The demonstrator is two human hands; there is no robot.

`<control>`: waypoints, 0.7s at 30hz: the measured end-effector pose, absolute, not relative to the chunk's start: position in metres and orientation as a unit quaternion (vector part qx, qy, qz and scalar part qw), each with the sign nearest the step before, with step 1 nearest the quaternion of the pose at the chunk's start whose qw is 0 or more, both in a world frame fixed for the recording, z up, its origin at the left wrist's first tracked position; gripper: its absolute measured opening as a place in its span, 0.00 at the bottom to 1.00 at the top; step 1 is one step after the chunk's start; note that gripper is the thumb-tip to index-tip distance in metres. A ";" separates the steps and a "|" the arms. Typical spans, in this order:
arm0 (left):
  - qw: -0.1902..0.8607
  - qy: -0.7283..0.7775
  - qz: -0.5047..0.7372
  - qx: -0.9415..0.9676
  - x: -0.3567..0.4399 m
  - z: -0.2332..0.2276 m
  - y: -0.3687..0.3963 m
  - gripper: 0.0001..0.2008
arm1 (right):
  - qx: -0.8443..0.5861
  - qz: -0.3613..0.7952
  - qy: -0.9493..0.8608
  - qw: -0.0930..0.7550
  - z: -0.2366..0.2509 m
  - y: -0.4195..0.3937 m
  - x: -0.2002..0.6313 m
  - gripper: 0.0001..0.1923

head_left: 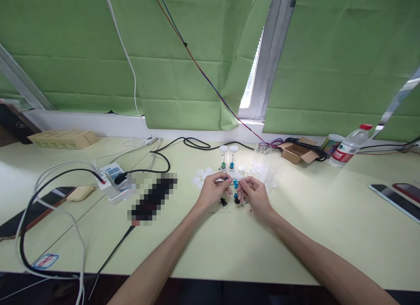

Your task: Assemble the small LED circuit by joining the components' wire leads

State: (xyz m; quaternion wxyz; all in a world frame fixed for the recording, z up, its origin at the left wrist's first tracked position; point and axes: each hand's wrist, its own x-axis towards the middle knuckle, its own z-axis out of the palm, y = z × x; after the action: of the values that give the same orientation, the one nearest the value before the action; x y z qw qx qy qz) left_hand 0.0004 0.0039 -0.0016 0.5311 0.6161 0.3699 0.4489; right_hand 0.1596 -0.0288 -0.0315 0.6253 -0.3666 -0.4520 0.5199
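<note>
My left hand (212, 190) pinches a thin dark pin (226, 172) upright at the fingertips, and my right hand (254, 194) grips a small blue bead-like part (235, 183) just beside it, both held low over the pale green table (311, 235). 2 small black pcs (223, 202) lie on the table under my hands. Just behind stand 2 clear vials w/ white caps (223, 158), w/ loose white caps (200, 177) to their left.

The counter (295, 235) has a smooth, matt pale-green surface. The small blue part (236, 183) pinched between the left hand (213, 191) and right hand (254, 194) looks like glossy metal or plastic; which one cannot be told. The caps (200, 177) are matt white plastic, the box (297, 152) plain brown cardboard, the bottle (349, 151) clear shiny plastic, the blinds (183, 60) creased green cloth, the cables (157, 158) smooth rubbery black.
</note>
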 end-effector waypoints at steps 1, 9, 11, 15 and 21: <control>0.531 0.370 0.449 0.616 0.000 -0.002 0.004 0.17 | -0.367 0.519 -0.453 0.625 -0.032 -0.028 0.160 0.16; 0.523 0.376 0.451 0.618 0.001 -0.002 0.003 0.16 | -0.366 0.529 -0.457 0.614 -0.032 -0.030 0.161 0.16; 0.520 0.376 0.451 0.621 0.001 -0.002 0.003 0.16 | -0.363 0.536 -0.455 0.611 -0.031 -0.030 0.160 0.17; 0.519 0.372 0.451 0.624 0.001 -0.002 0.003 0.16 | -0.356 0.547 -0.446 0.613 -0.029 -0.032 0.158 0.17; 0.538 0.378 0.450 0.604 0.000 0.000 0.004 0.17 | -0.339 0.577 -0.429 0.607 -0.027 -0.032 0.156 0.17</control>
State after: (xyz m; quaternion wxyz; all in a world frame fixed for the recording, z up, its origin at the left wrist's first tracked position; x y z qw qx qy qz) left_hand -0.0003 0.0037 0.0004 0.5379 0.6045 0.3776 0.4502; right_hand 0.1562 -0.0320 -0.0267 0.6068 -0.3393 -0.4291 0.5766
